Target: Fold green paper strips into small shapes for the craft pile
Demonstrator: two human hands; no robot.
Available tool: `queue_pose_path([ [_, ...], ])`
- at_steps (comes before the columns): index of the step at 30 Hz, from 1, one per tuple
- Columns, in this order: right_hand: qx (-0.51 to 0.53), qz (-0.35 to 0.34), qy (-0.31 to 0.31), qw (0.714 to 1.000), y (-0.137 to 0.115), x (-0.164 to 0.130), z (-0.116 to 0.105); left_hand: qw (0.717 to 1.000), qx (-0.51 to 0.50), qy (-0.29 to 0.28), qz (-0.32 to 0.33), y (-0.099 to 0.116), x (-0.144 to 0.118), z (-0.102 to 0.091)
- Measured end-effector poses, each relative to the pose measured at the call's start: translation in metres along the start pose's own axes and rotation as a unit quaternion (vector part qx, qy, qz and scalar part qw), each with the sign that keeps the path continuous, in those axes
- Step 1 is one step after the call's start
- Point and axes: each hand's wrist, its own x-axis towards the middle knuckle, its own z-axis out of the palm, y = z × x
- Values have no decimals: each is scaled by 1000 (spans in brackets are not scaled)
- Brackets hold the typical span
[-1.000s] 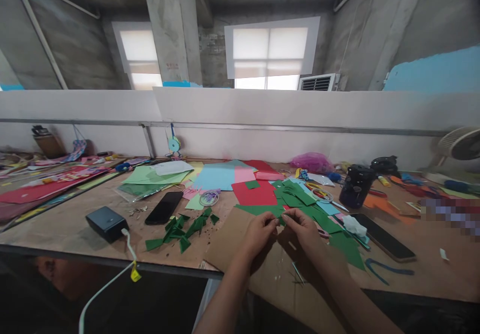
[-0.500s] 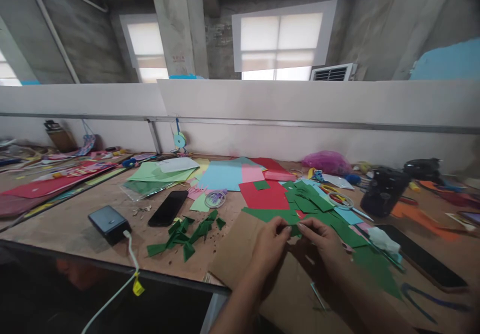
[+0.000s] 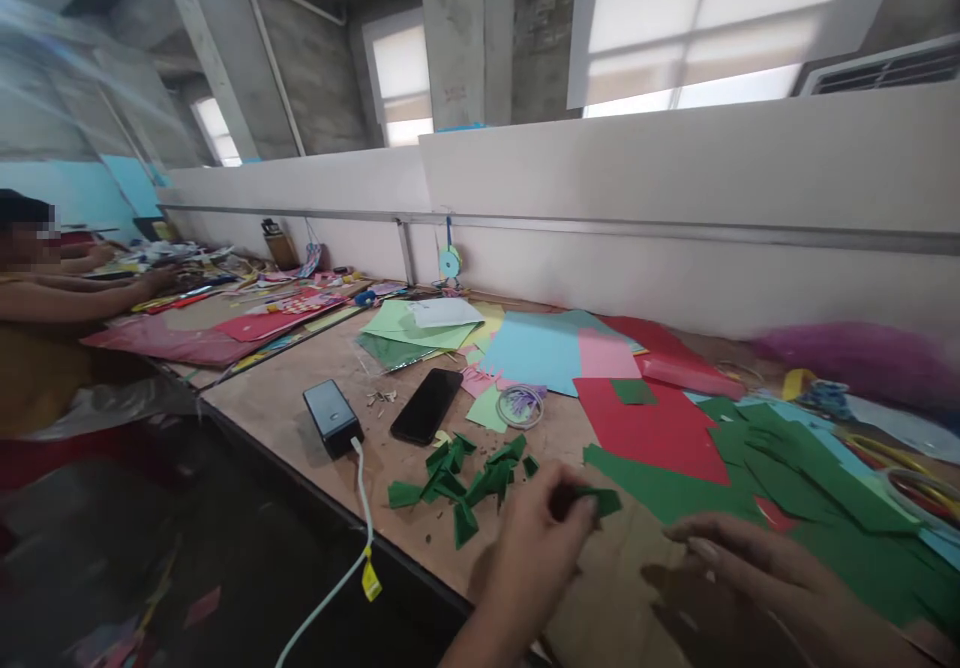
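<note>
My left hand (image 3: 534, 523) pinches a small folded piece of green paper (image 3: 604, 502) between thumb and fingers, above a brown cardboard sheet (image 3: 600, 598). To the right, apart from it, my right hand (image 3: 761, 563) hovers over the cardboard's right side with its fingers loosely spread; I see nothing in it. Several folded green paper pieces (image 3: 465, 520) lie in a loose pile on the table left of my left hand. Green paper sheets (image 3: 810, 458) are spread beyond my right hand, beside a red sheet (image 3: 652, 433).
A black phone (image 3: 427, 405) and a dark box-shaped device (image 3: 331, 418) with a white cable (image 3: 365, 493) lie left. A tape roll (image 3: 520, 406) sits near blue paper (image 3: 529, 348). Scissors (image 3: 900, 463) lie at right. Another person (image 3: 45, 348) works at the far left table.
My hands have parted; the left carries the green paper piece leftward toward the pile, while the right has let go. The view has turned left, bringing another person into sight.
</note>
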Motion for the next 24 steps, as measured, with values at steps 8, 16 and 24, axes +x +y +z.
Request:
queue_pose_path([
  [8, -160, -127, -277, 939, -76, 52, 86, 960, -112, 256, -9, 8, -1, -80],
  [16, -202, -181, -275, 922, -62, 76, 143, 963, -96, 248, -51, -9, 3, -90],
  [24, -136, -184, -306, 924, -63, 77, 129, 962, -99, 251, -49, -13, 13, -84],
])
